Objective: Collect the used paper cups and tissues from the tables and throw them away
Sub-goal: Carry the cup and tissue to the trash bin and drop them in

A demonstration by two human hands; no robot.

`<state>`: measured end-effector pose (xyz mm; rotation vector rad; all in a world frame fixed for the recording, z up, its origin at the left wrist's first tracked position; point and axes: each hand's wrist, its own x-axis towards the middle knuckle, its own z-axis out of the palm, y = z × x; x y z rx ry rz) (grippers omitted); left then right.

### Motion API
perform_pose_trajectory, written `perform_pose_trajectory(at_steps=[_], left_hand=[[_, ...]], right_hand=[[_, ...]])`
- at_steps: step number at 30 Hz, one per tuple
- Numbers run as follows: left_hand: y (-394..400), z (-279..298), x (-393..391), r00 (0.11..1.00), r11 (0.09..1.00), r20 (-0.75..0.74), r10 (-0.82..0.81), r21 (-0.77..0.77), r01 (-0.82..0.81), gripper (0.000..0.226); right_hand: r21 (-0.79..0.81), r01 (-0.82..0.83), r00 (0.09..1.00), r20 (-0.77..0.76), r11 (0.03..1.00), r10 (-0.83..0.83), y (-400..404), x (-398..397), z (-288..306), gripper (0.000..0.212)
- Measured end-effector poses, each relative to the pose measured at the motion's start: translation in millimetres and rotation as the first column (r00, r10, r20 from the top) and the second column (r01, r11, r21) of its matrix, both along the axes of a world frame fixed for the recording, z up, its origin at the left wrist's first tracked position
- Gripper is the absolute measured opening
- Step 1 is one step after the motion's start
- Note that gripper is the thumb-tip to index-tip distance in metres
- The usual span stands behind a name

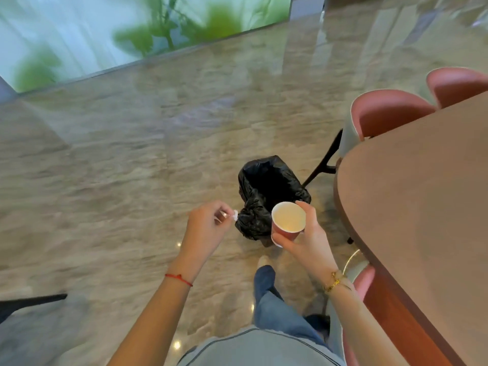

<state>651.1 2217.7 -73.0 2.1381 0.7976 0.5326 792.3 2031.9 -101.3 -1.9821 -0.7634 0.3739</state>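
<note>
My right hand (307, 237) grips a red paper cup (287, 220) with a pale inside, held upright just in front of a small bin lined with a black bag (266, 186). A small white tissue (234, 215) is pinched in the fingertips of my left hand (208, 225), close to the bin's left edge. The bin stands on the marble floor ahead of my feet. Its inside looks dark; what lies in it is hidden.
A brown table (422, 207) fills the right side, with pink chairs (388, 114) tucked behind it and one (364, 281) by my right arm. A black chair leg (324, 162) slants near the bin. A glass wall with green plants (145, 35) runs along the back.
</note>
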Motion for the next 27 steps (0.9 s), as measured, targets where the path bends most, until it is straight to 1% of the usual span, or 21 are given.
perform_pose_trajectory(at_steps=[7, 12, 15, 16, 18, 20, 22, 24, 26, 27], left_hand=[[80.6, -27.8, 159.7, 0.996, 0.996, -0.027, -0.083, -0.042, 0.082, 0.017], [125.7, -57.1, 257.9, 0.987, 0.989, -0.105, -0.120, -0.095, 0.110, 0.012], [149.9, -77.8, 296.1, 0.980, 0.979, -0.144, -0.141, -0.169, 0.116, 0.004], [158.2, -85.1, 307.4, 0.974, 0.975, -0.169, -0.152, -0.188, 0.119, 0.005], [174.4, -98.8, 325.3, 0.956, 0.970, -0.231, -0.179, -0.203, 0.133, 0.011], [189.1, -111.2, 337.9, 0.942, 0.963, -0.259, -0.212, -0.221, 0.156, 0.018], [202.4, -121.9, 345.4, 0.931, 0.952, -0.270, -0.248, -0.247, 0.182, 0.022], [214.0, -129.3, 347.8, 0.912, 0.945, -0.301, -0.279, -0.256, 0.205, 0.024], [224.2, -134.2, 347.1, 0.898, 0.943, -0.326, -0.297, -0.249, 0.222, 0.026], [228.5, -135.1, 346.3, 0.889, 0.944, -0.341, -0.306, -0.231, 0.236, 0.027]], right_hand=[[-0.063, 0.051, 0.999, -0.011, 0.997, -0.052, 68.7, 127.5, -8.2, 0.078], [-0.137, 0.063, 0.998, -0.022, 0.989, -0.067, 109.8, 196.3, -19.1, 0.076], [-0.168, 0.071, 0.994, -0.065, 0.983, -0.083, 135.9, 226.8, -31.2, 0.077], [-0.175, 0.077, 0.992, -0.089, 0.981, -0.093, 145.3, 237.3, -37.2, 0.077], [-0.200, 0.083, 0.986, -0.125, 0.976, -0.110, 164.4, 256.9, -51.2, 0.077], [-0.239, 0.091, 0.978, -0.161, 0.967, -0.132, 183.0, 274.0, -68.3, 0.077], [-0.296, 0.080, 0.964, -0.220, 0.952, -0.149, 199.2, 289.2, -87.7, 0.084], [-0.377, 0.035, 0.947, -0.285, 0.926, -0.151, 209.8, 301.1, -106.9, 0.097], [-0.452, -0.012, 0.944, -0.300, 0.892, -0.139, 216.0, 308.7, -122.3, 0.105], [-0.483, -0.021, 0.948, -0.287, 0.875, -0.136, 217.1, 311.8, -126.9, 0.104]])
